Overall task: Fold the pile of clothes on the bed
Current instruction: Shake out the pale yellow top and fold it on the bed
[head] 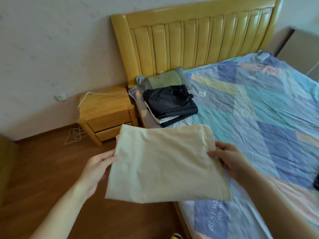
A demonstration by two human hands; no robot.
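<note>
- Already folded into a flat rectangle, a pale yellow garment [165, 163] hangs in the air over the near edge of the bed [259, 109], held between both hands.
- At its left edge the left hand [96, 169] pinches the cloth, thumb on top and fingers underneath.
- On the other side the right hand [229, 161] grips the right edge the same way, thumb over the fabric and fingers hidden below.
- Near the head of the bed sits a stack of folded clothes [170, 104], dark pieces on top with a white layer showing beneath, just in front of a green pillow [165, 78].
- Judging by that stack, much of the work looks done; the piece in hand seems ready to join it.
- At the far right edge of the view a dark scrap [316, 183] shows on the bed; it may be an unfolded item, but too little is visible to tell.
- No loose pile is otherwise visible on the patterned sheet, so little seems left beyond setting this garment down.
- Beside the bed stands a wooden nightstand [105, 109] with a white cable [76, 135] trailing to the floor.
</note>
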